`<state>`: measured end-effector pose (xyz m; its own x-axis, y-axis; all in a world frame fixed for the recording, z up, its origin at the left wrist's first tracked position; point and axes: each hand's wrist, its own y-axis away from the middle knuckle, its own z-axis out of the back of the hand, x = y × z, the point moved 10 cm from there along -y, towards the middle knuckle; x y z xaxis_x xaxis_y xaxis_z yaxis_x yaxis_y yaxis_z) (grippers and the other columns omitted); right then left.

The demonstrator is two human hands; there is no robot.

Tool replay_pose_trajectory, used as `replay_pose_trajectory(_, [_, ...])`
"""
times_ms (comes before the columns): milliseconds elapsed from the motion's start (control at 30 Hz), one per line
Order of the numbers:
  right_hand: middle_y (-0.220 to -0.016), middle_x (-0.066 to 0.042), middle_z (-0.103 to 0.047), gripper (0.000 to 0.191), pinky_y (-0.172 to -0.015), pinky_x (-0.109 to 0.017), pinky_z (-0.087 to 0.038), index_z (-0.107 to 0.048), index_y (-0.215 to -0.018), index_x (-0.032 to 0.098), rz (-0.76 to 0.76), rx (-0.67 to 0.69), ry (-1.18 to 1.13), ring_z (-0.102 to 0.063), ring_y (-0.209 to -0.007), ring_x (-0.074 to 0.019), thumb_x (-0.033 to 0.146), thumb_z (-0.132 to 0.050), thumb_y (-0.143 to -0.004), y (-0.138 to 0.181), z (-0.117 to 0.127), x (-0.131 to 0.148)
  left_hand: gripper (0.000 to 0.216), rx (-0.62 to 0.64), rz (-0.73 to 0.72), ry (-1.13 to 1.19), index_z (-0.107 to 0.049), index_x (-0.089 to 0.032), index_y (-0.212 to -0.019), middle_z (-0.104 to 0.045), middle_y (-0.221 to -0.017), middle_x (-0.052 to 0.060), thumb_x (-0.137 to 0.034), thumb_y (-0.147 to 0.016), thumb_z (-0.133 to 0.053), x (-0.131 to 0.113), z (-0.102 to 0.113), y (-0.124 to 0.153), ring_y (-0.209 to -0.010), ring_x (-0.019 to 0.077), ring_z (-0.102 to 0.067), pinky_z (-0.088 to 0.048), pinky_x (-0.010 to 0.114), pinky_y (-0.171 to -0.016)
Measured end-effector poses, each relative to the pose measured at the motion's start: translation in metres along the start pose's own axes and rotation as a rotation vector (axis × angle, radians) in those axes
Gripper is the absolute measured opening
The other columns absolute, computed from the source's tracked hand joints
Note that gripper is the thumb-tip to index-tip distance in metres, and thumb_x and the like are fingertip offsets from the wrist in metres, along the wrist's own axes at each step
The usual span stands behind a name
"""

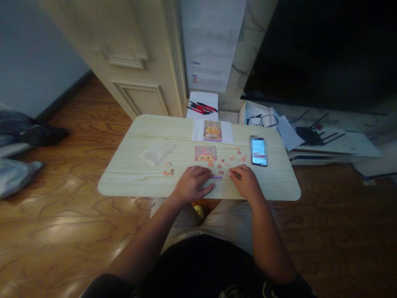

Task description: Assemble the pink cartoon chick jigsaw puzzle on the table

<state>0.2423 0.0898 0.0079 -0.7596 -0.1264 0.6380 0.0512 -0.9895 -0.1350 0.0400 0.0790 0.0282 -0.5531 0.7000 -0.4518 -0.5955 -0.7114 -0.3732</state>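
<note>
"Looking at the left hand (196, 183), what shows?"
"Spread, the partly assembled puzzle (205, 152) just beyond it."
"Right hand (233, 176)?"
"Curled near loose pieces (232, 157); whether it pinches one, I cannot tell."

The left hand (194, 182) hides one end of the purple strip (216, 177) and whatever lies under its palm, while anything pinched in the right hand (245, 180) is too small to tell. The phone's (258, 151) display is pixelated, and the print on the wall sheet (211, 49) is too blurred to read. The picture's edges cut off the black screen (325, 54) and the plastic bag (18, 177) on the floor.
</note>
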Motion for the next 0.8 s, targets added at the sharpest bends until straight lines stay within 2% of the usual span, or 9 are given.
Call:
replay_pose_trajectory(267, [-0.107, -0.013, -0.069, 0.024, -0.100, -0.040, -0.048, -0.076, -0.113, 0.017, -0.031, -0.078, 0.200, -0.062, -0.104, -0.0266, 0.022, -0.061, -0.096, -0.023, -0.009, 0.005, 0.027, 0.046, -0.014, -0.061, -0.077, -0.026, -0.114, -0.072, -0.121, 0.009, -0.037, -0.093, -0.065, 0.007, 0.000, 0.015, -0.108, 0.0261, -0.064, -0.051, 0.046, -0.094])
replay_pose_trajectory(367, [-0.105, -0.013, -0.068, 0.019, -0.100, -0.040, -0.048, -0.077, -0.105, 0.018, -0.033, -0.066, 0.240, -0.062, -0.104, -0.0268, 0.019, -0.061, -0.094, -0.029, -0.012, 0.006, 0.027, 0.047, -0.005, -0.059, -0.076, -0.025, -0.114, -0.071, -0.122, 0.009, -0.037, -0.094, -0.063, 0.010, 0.002, 0.018, -0.109, 0.0264, -0.064, -0.050, 0.046, -0.096])
replay_pose_trajectory(467, [-0.104, -0.011, -0.069, 0.012, -0.097, -0.039, -0.048, -0.074, -0.095, 0.020, -0.053, -0.057, 0.220, -0.062, -0.104, -0.0262, 0.016, -0.064, -0.091, -0.031, -0.011, 0.008, 0.034, 0.041, 0.003, -0.041, -0.072, -0.025, -0.124, -0.069, -0.127, 0.009, -0.037, -0.094, -0.062, 0.012, 0.004, 0.021, -0.113, 0.0273, -0.062, -0.048, 0.047, -0.099])
replay_pose_trajectory(533, [-0.098, -0.008, -0.072, 0.009, -0.090, -0.036, -0.050, -0.071, -0.094, 0.021, -0.081, -0.020, 0.145, -0.065, -0.097, -0.0239, 0.015, -0.065, -0.090, -0.030, -0.013, 0.011, 0.039, 0.047, 0.001, -0.034, -0.069, -0.026, -0.131, -0.068, -0.131, 0.009, -0.038, -0.094, -0.061, 0.011, 0.002, 0.022, -0.116, 0.0279, -0.061, -0.047, 0.048, -0.101])
replay_pose_trajectory(633, [-0.092, -0.002, -0.075, 0.008, -0.080, -0.031, -0.051, -0.069, -0.096, 0.023, -0.058, 0.105, -0.032, -0.067, -0.085, -0.0194, 0.019, -0.064, -0.093, -0.028, -0.026, 0.029, 0.039, 0.069, -0.002, -0.041, -0.070, -0.028, -0.130, -0.067, -0.132, 0.009, -0.039, -0.094, -0.061, 0.009, -0.001, 0.021, -0.118, 0.0291, -0.059, -0.047, 0.050, -0.101])
replay_pose_trajectory(700, [-0.096, -0.002, -0.076, 0.011, -0.081, -0.030, -0.051, -0.071, -0.097, 0.024, -0.002, 0.177, -0.084, -0.068, -0.087, -0.0184, 0.018, -0.063, -0.094, -0.027, -0.036, 0.045, 0.036, 0.073, 0.003, -0.047, -0.072, -0.028, -0.127, -0.068, -0.131, 0.009, -0.040, -0.094, -0.062, 0.009, -0.001, 0.020, -0.117, 0.0294, -0.059, -0.046, 0.050, -0.100])
replay_pose_trajectory(800, [-0.098, -0.003, -0.077, 0.016, -0.084, -0.031, -0.050, -0.073, -0.095, 0.024, 0.054, 0.225, -0.025, -0.069, -0.091, -0.0196, 0.012, -0.063, -0.092, -0.028, -0.048, 0.060, 0.035, 0.067, 0.012, -0.052, -0.073, -0.028, -0.124, -0.068, -0.129, 0.009, -0.041, -0.094, -0.062, 0.009, -0.001, 0.020, -0.116, 0.0295, -0.059, -0.046, 0.050, -0.099])
